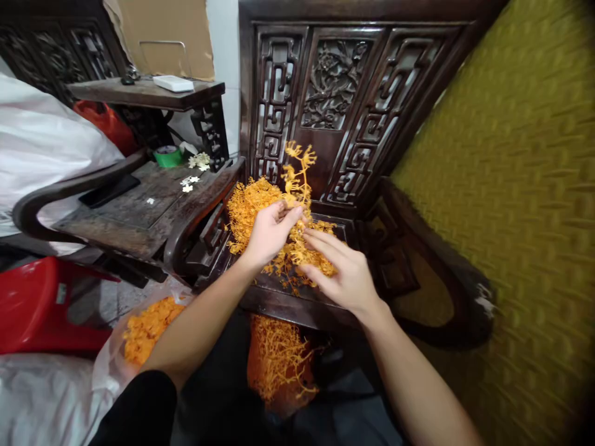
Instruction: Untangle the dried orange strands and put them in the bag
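Note:
My left hand [272,229] is closed, thumb and fingers pinching an orange-yellow branched artificial flower stem [304,176]. The stem stands upright above the grip, with small spiky tufts on its side twigs. Close on the right, my right hand [346,269] has its fingers stretched out and the thumb apart, beside the lower tufts. Whether its fingertips touch them I cannot tell. Behind my left hand lies a heap of similar orange stems [253,207] on the seat of a dark carved wooden chair [297,303]; more loose pieces lie under both hands.
A bag of orange petal-like pieces [151,328] stands at lower left, near a red plastic stool [32,303]. Below the seat sits a container of bare orange stems [281,359]. Green tape [168,157] and pale flower pieces [199,162] lie on the side table. A yellow-green textured surface [525,186] borders the right.

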Demonstrator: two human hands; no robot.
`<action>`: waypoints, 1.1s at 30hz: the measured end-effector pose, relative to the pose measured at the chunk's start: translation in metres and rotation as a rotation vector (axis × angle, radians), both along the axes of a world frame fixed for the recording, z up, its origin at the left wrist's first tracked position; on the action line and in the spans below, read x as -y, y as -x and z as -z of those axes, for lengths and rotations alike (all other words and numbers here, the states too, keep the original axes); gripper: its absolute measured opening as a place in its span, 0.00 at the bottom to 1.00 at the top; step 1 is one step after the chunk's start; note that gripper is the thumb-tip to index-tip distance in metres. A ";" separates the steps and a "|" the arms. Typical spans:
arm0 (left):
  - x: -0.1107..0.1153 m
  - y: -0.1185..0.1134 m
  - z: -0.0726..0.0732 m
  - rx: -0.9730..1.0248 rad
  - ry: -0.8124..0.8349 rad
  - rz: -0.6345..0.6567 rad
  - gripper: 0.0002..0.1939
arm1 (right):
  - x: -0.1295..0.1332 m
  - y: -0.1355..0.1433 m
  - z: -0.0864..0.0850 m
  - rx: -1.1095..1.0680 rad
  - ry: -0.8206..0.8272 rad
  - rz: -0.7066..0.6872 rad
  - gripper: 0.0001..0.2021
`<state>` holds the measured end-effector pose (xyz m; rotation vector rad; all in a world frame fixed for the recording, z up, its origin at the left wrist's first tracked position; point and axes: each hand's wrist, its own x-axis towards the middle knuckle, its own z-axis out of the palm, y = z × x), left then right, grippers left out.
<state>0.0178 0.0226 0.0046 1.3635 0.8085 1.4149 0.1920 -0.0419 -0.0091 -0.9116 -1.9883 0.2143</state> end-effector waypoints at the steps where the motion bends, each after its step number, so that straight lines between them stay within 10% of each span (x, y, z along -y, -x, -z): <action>1: 0.001 0.000 -0.002 -0.003 0.023 0.028 0.09 | 0.001 -0.006 -0.003 -0.058 -0.030 0.074 0.16; 5: 0.014 -0.010 -0.005 -0.044 0.190 0.222 0.06 | -0.012 -0.021 -0.009 -0.501 -0.105 0.453 0.09; 12: 0.034 -0.035 0.009 -0.327 0.218 0.406 0.15 | -0.059 -0.027 -0.015 -0.794 0.362 0.367 0.26; 20: 0.037 -0.031 0.014 -0.446 0.204 0.374 0.17 | -0.087 -0.051 0.007 -0.575 0.314 0.504 0.33; 25: 0.041 -0.013 -0.004 -0.395 0.311 0.409 0.17 | -0.103 -0.090 0.030 -1.051 0.462 0.690 0.32; 33: 0.028 0.005 0.003 -0.475 0.390 0.609 0.15 | -0.065 -0.069 0.028 -1.066 0.880 0.131 0.27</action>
